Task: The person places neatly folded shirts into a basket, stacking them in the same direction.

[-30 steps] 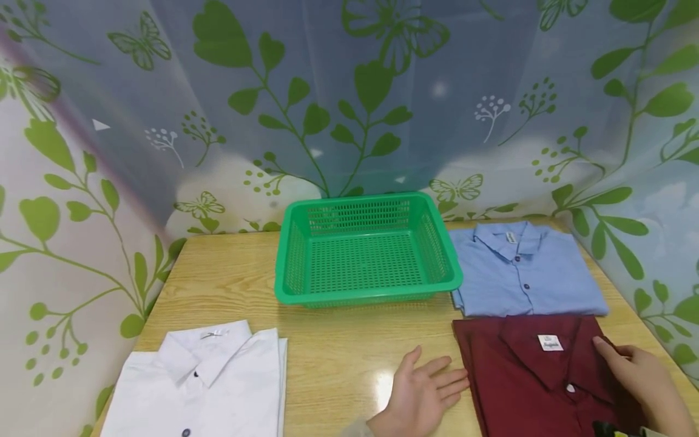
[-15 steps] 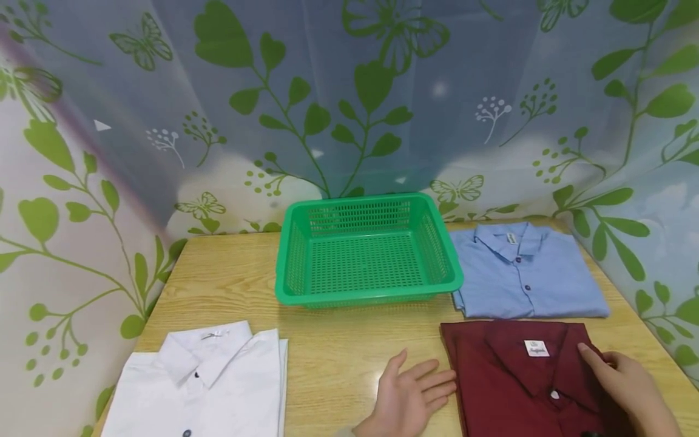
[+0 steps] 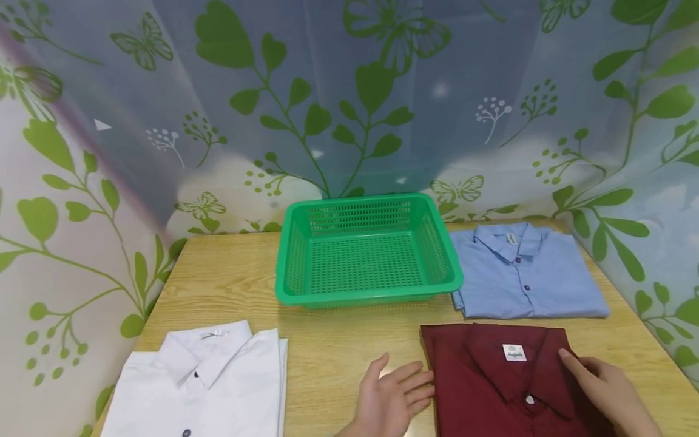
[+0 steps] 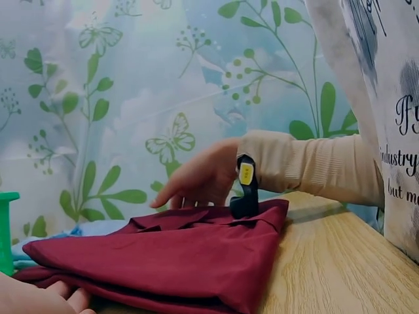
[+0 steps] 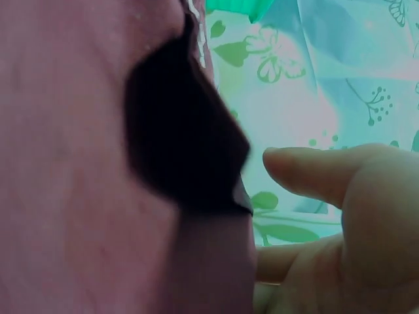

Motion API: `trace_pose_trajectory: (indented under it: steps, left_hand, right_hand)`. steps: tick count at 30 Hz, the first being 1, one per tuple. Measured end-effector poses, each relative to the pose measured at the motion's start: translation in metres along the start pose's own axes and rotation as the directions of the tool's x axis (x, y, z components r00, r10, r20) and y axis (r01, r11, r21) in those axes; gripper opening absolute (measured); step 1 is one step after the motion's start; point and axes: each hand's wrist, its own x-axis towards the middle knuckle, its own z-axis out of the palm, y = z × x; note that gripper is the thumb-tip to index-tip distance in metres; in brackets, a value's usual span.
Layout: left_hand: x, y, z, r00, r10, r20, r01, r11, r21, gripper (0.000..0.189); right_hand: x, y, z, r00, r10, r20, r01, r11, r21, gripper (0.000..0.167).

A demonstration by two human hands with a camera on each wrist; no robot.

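Observation:
A folded maroon shirt lies on the table, collar away from me. My left hand is palm up at its left edge, fingers extended, fingertips right at the cloth. In the left wrist view those fingers lie low against the layered edge. At the opposite edge my right hand reaches over the upper corner, thumb beside the collar. The right wrist view shows that thumb apart from the cloth; the other fingers are partly hidden behind the shirt.
A green plastic basket stands at the table's back middle. Right of it lies a folded light blue shirt. A folded white shirt is at front left. Patterned curtains border the wooden table.
The maroon shirt has slid left across the table, away from the right side, with both hands moving along at its edges. The basket and other shirts have stayed put.

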Motion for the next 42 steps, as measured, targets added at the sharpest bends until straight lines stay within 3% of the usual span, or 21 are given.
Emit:
trace_pose_trajectory:
  steps: [14,21,26,30,34,40,42]
  left_hand:
    - [-0.015,0.011,-0.013,1.0,0.008,0.008,-0.008,1.0,-0.026,0.083]
    - [-0.019,0.014,-0.017,0.994,0.056,0.095,-0.054,0.998,-0.024,0.068]
    - [-0.024,0.018,-0.017,0.996,0.063,0.065,-0.066,0.997,0.046,0.058]
    - [-0.028,0.023,-0.017,0.995,0.064,0.072,-0.072,0.992,0.105,0.064]
    - [-0.029,0.028,-0.022,0.994,0.066,0.085,-0.075,0.991,0.11,0.066]
    - [-0.034,0.036,-0.034,0.994,0.082,0.076,-0.088,0.993,0.081,0.064]
    - [-0.036,0.038,-0.037,0.994,0.09,0.067,-0.095,0.993,0.073,0.063]
  right_hand:
    - [-0.01,-0.021,0.017,0.992,-0.042,0.123,0.027,0.992,0.119,0.093]
    - [-0.014,-0.03,0.029,0.987,-0.055,0.151,0.019,0.973,0.23,0.087]
    - [-0.016,-0.036,0.038,0.977,-0.086,0.198,0.024,0.955,0.297,0.085]
    - [-0.018,-0.043,0.047,0.968,-0.079,0.237,-0.001,0.947,0.321,0.089]
    - [-0.019,-0.052,0.054,0.964,-0.075,0.255,-0.02,0.937,0.35,0.092]
    - [-0.02,-0.063,0.066,0.951,-0.139,0.278,0.016,0.915,0.403,0.084]
    - [-0.021,-0.065,0.069,0.934,-0.199,0.298,0.05,0.896,0.441,0.08]
